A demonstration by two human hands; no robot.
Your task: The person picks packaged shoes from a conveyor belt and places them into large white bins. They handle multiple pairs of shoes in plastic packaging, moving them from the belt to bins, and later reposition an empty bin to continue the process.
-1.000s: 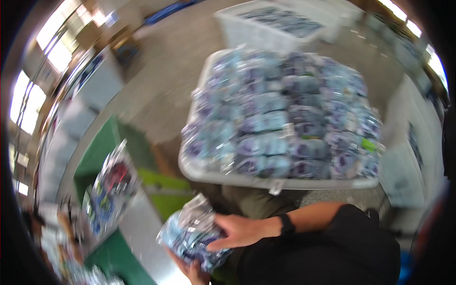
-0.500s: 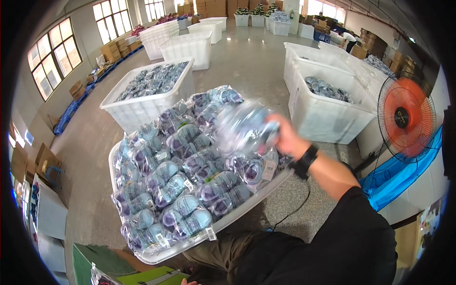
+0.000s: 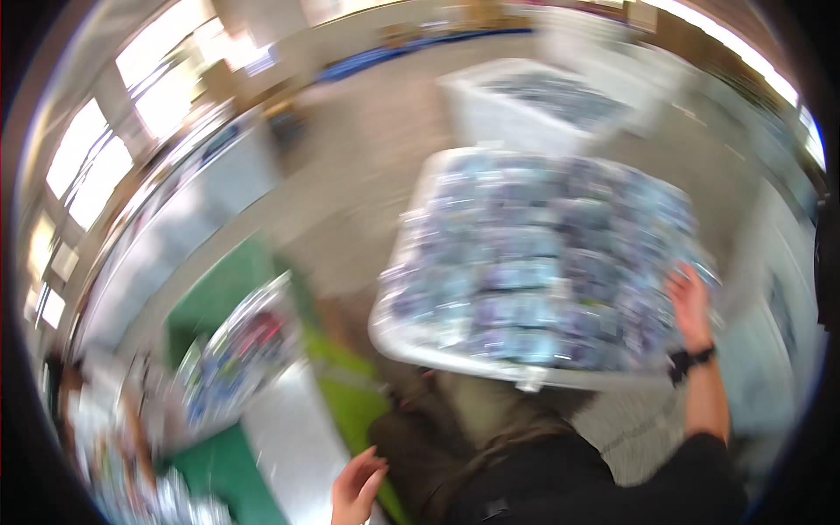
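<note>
A large white bin point(image 3: 395, 348) stands in front of me, heaped with rows of blue and purple shoes point(image 3: 516, 311) in clear plastic bags. At the right side of the heap, my right hand point(image 3: 689, 302) is over the bagged shoes, fingers stretched out and nothing seen in them; I cannot tell whether it touches a bag. My left hand point(image 3: 357, 490) is at the lower edge, beside a pale metal-like worktop point(image 3: 293, 433). Its thumb and fingers are apart and it holds nothing. The whole view is smeared by motion.
A green and grey workbench point(image 3: 214, 459) lies at the left, with a clear bag of red and blue items point(image 3: 245, 346) on it. Another person point(image 3: 105, 420) is at its far-left end. Behind the bin stands a second filled white bin point(image 3: 490, 96); more white bins point(image 3: 752, 350) line the right.
My view has swung left, bringing the workbench and my left hand into sight. The bagged shoes my right hand held have been let go over the heap.
</note>
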